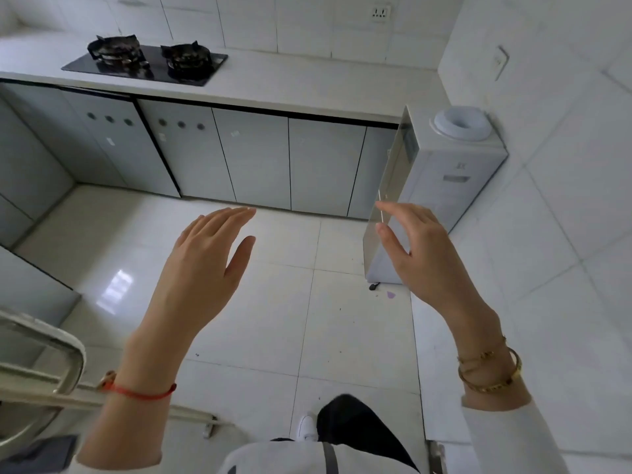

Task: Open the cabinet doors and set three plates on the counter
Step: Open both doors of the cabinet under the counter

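Head view: far-right cabinet door point(388, 186) is swung out edge-on toward the camera; the other lower doors point(253, 159) along the run look shut. Right hand point(420, 248) sits at the open door's free edge, fingers spread and lightly curved, fingertips point(382, 205) at or just off the edge. Can't tell if they touch; no grip around it. My read: it's guiding the door or about to let go. Left hand point(208, 254) hovers over the floor point(273, 319), palm down, fingers straight and together, holding nothing. Likely heading for the next door.

Plates: none visible. The open door hides its own compartment from this angle, so contents unknown. The table point(290, 87) above the cabinets carries only the two-burner gas hob point(147, 63) at its left part; nothing set down there yet.

Other bits: water dispenser point(455, 172) stands just right of the open door, no bottle on its collar. Steel sink rim point(41, 354) at lower left.

Judgement: door-opening step under way, one door done, plate steps not begun. The door swings close to the dispenser, so watch for a knock there.
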Available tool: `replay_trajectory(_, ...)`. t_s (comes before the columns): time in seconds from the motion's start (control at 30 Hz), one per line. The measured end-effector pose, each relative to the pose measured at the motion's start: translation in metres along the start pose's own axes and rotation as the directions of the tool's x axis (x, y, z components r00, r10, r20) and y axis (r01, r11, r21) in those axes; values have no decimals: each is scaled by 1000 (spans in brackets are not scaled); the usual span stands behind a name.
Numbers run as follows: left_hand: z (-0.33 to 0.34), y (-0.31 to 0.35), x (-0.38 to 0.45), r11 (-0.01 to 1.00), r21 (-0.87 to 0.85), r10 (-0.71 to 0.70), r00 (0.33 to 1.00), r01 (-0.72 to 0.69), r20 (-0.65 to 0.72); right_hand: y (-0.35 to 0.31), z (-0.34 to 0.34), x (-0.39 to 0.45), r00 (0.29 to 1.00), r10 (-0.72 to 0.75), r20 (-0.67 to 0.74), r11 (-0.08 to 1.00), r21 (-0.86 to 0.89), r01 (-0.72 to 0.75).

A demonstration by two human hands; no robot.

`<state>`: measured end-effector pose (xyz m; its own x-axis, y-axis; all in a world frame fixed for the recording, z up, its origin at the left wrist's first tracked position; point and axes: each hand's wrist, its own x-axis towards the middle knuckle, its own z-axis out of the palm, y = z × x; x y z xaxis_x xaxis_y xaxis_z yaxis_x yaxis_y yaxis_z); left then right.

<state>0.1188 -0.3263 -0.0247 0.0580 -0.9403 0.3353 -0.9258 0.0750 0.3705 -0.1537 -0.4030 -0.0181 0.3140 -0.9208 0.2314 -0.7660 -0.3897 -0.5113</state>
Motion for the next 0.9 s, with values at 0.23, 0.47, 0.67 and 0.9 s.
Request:
replay_trajectory(0.23,21,-41,58,996,13,-83,997,83,2,15,32,83,998,-17,67,1000,9,17)
replay_trajectory(0.47,47,-75,143,988,52,-144,990,143,1,31,61,196,991,-98,96,994,57,93)
replay_trajectory(0.67,57,-102,240,975,74,-207,977,210,-48,43,77,319,979,-163,121,985,84,154)
replay_trajectory(0.9,70,-135,343,958,85,-267,959,276,-99,53,91,447,965,-231,127,970,102,219)
